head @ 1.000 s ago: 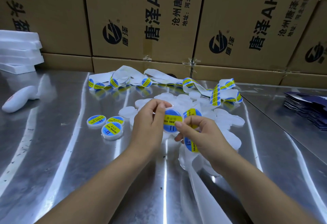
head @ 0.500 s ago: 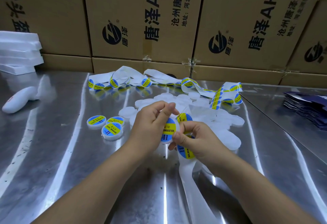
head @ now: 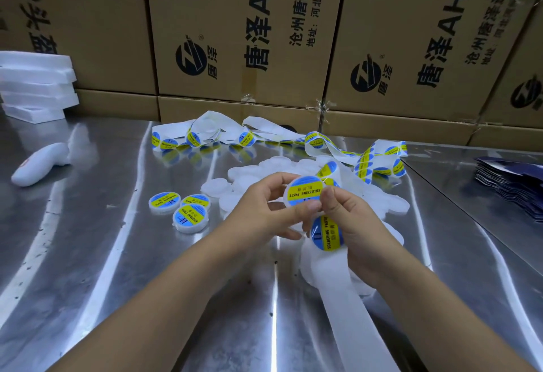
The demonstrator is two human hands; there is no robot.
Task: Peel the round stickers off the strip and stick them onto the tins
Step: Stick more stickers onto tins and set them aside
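1. Steel table (head: 88,254) carries the work, with printed brown cartons (head: 235,34) stacked along its far edge.
2. Both hands meet above the table's middle, close together on one white tin (head: 286,195) that is tilted toward the camera.
3. A blue and yellow sticker (head: 304,189) reading "SOLDERING PASTE" covers the face of this tin.
4. The left hand (head: 264,210) grips the tin by its rim, fingers over the top edge and thumb beneath.
5. The right hand (head: 355,233) presses its thumb on the sticker's right edge, while its fingers curl behind the strip (head: 352,327).
6. The strip runs from this hand down to the near edge and bears a second sticker (head: 326,232) just below the tin.
7. Three labelled tins (head: 191,219) lie on the table left of the hands, touching one another.
8. Bare white tins (head: 252,172) are heaped behind the hands, and loops of the strip coil beyond them.
9. White foam slabs (head: 35,86) are stacked far left; dark packets (head: 511,183) are piled far right.
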